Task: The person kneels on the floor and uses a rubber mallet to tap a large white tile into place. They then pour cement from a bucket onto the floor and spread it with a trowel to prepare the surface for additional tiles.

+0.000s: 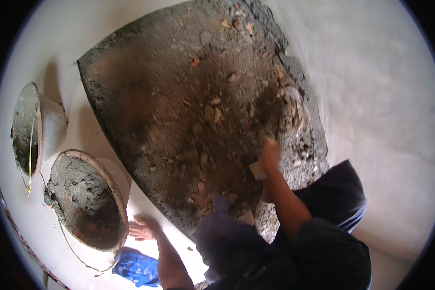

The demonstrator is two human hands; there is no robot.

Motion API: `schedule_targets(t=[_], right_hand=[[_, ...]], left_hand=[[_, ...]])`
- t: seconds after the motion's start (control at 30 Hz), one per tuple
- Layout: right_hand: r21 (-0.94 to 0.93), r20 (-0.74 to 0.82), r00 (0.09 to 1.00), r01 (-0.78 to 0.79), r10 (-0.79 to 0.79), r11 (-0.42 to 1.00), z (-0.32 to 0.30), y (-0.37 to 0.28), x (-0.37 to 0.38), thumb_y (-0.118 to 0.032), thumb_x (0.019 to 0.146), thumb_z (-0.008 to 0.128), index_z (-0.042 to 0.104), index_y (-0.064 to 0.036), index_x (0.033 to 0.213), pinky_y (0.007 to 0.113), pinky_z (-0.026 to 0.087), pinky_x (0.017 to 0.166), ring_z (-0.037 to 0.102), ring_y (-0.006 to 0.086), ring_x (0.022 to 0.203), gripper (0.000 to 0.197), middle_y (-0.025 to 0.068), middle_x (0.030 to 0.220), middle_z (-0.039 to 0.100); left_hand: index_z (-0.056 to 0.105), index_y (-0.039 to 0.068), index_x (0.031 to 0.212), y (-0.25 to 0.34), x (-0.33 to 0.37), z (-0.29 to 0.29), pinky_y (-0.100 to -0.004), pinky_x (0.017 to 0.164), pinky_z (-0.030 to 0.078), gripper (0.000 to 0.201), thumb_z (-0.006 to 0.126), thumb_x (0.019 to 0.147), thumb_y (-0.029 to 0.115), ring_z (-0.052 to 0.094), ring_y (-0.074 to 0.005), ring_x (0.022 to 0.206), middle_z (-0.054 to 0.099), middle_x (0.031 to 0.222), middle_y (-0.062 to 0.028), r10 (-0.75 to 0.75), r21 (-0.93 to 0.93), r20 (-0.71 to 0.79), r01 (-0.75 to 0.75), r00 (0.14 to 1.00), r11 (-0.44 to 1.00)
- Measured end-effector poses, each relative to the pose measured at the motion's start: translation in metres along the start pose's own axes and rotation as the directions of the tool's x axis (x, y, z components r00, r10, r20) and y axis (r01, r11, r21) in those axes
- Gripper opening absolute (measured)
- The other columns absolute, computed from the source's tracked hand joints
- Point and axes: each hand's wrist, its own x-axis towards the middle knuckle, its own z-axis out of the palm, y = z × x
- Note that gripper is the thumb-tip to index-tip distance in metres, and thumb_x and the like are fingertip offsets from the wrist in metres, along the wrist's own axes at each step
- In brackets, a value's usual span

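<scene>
My left hand is open, its fingers stretched toward the rim of the nearer bucket; I cannot tell whether they touch it. Wet grey mortar coats that bucket's inside and lies thick on one side. Over the rough, dark patch of rubble, my right hand looks closed, though motion blurs it. A dark smear just beyond the fingers hides what it may hold. A pale flat piece shows beside the right wrist. Small stones and reddish fragments lie scattered on the patch.
A second mortar-smeared bucket stands farther off at the left. Crumpled blue plastic lies by the nearer bucket. A pale smooth surface borders the rubble on the right. My dark-clothed knee juts out beside my right forearm.
</scene>
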Motion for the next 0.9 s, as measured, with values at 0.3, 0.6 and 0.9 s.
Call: schedule_targets(t=[0.3,0.6,0.9], right_hand=[[-0.295,0.382,0.884,0.394,-0.270,0.870,0.104,-0.101,0.050,-0.045,0.095,0.052,0.055,-0.0016,0.109,0.041,0.051,0.064,0.064,0.0298,0.072,0.046,0.0161,0.082,0.061],[0.007,0.192,0.964,0.188,-0.186,0.982,0.082,-0.119,0.086,-0.049,0.094,0.052,0.052,0.0038,0.102,0.044,0.050,0.055,0.063,0.0242,0.063,0.053,0.0111,0.070,0.056],[-0.051,-0.045,0.997,0.054,-0.056,0.997,0.085,-0.117,0.187,-0.045,0.093,0.047,0.060,0.0111,0.102,0.044,0.051,0.075,0.065,0.0396,0.087,0.058,0.0258,0.090,0.065]], left_hand=[[0.019,0.005,0.151,0.018,-0.001,-0.025,-0.0546,0.115,0.010,0.081,0.017,0.096,0.064,0.016,-0.0339,0.145,0.019,0.156,-0.0192,-0.019,0.033,0.098,0.016,0.995,0.999],[0.025,0.002,0.148,0.021,-0.001,-0.027,-0.0553,0.114,0.012,0.080,0.018,0.096,0.063,0.022,-0.0375,0.141,0.027,0.150,-0.0214,-0.025,0.017,0.083,0.024,0.996,1.000],[0.023,0.007,0.150,0.009,0.000,-0.012,-0.0536,0.115,0.012,0.081,0.018,0.095,0.066,0.018,-0.0291,0.145,0.022,0.156,-0.0152,-0.093,0.050,0.130,0.087,0.987,0.995]])
